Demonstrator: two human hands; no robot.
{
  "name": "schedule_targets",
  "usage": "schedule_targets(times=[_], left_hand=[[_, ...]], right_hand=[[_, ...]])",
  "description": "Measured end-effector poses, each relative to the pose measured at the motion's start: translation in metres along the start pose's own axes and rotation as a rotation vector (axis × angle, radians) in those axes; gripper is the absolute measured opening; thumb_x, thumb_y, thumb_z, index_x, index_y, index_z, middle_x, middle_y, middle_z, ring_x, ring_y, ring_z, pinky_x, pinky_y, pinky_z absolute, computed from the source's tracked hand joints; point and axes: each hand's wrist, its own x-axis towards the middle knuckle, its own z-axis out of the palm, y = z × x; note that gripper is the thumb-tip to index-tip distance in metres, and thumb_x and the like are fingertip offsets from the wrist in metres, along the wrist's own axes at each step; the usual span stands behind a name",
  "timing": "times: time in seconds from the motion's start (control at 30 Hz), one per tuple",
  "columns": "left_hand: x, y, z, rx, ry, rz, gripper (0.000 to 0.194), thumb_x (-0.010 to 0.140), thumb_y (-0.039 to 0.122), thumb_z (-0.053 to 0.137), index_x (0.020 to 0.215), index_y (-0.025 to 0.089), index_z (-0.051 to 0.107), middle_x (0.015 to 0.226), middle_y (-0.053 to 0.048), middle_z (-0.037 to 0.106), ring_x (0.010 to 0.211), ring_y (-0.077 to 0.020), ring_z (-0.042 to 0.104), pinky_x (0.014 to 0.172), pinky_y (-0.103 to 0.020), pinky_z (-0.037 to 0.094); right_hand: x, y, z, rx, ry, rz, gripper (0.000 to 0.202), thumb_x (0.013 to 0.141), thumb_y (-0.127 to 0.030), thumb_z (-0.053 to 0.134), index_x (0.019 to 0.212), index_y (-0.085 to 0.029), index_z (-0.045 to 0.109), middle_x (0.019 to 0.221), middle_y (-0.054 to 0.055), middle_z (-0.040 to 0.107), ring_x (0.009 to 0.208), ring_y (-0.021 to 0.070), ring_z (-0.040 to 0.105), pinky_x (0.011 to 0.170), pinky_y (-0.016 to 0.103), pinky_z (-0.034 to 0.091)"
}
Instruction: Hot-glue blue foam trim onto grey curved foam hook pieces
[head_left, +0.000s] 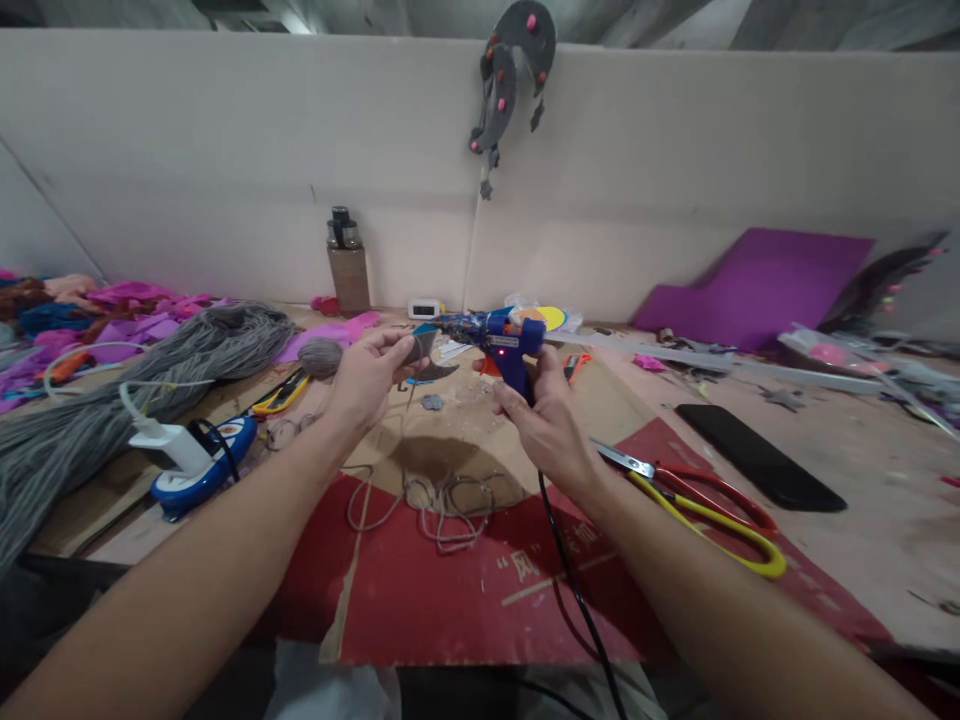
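My right hand (544, 405) is wrapped round the handle of a blue glue gun (508, 350), with a small red light on its body and its nozzle pointing left. Between the fingertips of my left hand (373, 375) is a small dark grey piece (424, 345), close to the nozzle. A grey curved piece (442, 371) hangs or lies just beyond those fingers; whether the two are joined is unclear. Thin grey cord (454, 510) lies in loose loops on the red and brown cardboard (420, 610) below the hands.
Red-and-yellow scissors (709, 505) and a black phone (757, 455) lie at the right. Grey yarn (217, 350), a blue power strip (217, 480) and a yellow cutter (281, 393) are at the left. The gun's black cable (570, 570) runs off the front edge.
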Motion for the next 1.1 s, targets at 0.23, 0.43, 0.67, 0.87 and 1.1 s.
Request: schedule_targets(times=[0.23, 0.43, 0.67, 0.87, 1.1], left_hand=[[0.0003, -0.0025, 0.0004, -0.002, 0.009, 0.021, 0.013, 0.072, 0.018, 0.077, 0.075, 0.012, 0.067, 0.076, -0.004, 0.068, 0.071, -0.0151, 0.069, 0.079, -0.038, 0.06], [0.0009, -0.0049, -0.0001, 0.0, -0.029, 0.033, 0.016, 0.069, 0.021, 0.079, 0.077, 0.012, 0.068, 0.078, -0.004, 0.069, 0.072, -0.0145, 0.068, 0.075, -0.033, 0.06], [-0.0019, -0.0024, 0.0023, 0.007, -0.028, 0.038, 0.014, 0.07, 0.02, 0.078, 0.076, 0.012, 0.068, 0.076, -0.003, 0.068, 0.07, -0.0138, 0.067, 0.078, -0.038, 0.061], [-0.0019, -0.0028, 0.0026, 0.036, -0.011, 0.038, 0.014, 0.07, 0.02, 0.078, 0.076, 0.013, 0.068, 0.074, -0.004, 0.068, 0.069, -0.0148, 0.068, 0.076, -0.037, 0.061], [-0.0038, -0.0008, 0.0039, 0.036, -0.013, 0.041, 0.017, 0.068, 0.021, 0.079, 0.077, 0.012, 0.068, 0.075, -0.003, 0.068, 0.07, -0.0147, 0.068, 0.075, -0.035, 0.061]], right_hand=[[0.0003, 0.0046, 0.0025, -0.073, -0.026, -0.05, 0.037, 0.092, -0.028, 0.051, 0.126, -0.028, 0.039, 0.121, 0.01, 0.06, 0.107, 0.0238, 0.058, 0.083, 0.042, 0.052], [-0.0007, 0.0062, 0.0034, -0.101, -0.027, -0.051, 0.037, 0.091, -0.027, 0.053, 0.126, -0.028, 0.04, 0.118, 0.009, 0.06, 0.102, 0.0225, 0.059, 0.083, 0.042, 0.052], [-0.0016, 0.0055, 0.0039, -0.134, -0.023, -0.034, 0.037, 0.091, -0.029, 0.052, 0.126, -0.028, 0.039, 0.116, 0.009, 0.06, 0.102, 0.0228, 0.059, 0.08, 0.04, 0.053], [-0.0022, 0.0037, 0.0041, -0.135, -0.026, -0.023, 0.037, 0.091, -0.028, 0.052, 0.126, -0.028, 0.04, 0.115, 0.009, 0.061, 0.1, 0.0228, 0.059, 0.083, 0.042, 0.052], [-0.0027, 0.0037, 0.0028, -0.17, -0.014, -0.053, 0.032, 0.091, -0.025, 0.05, 0.123, -0.028, 0.043, 0.111, 0.007, 0.062, 0.101, 0.0218, 0.059, 0.088, 0.043, 0.049]])
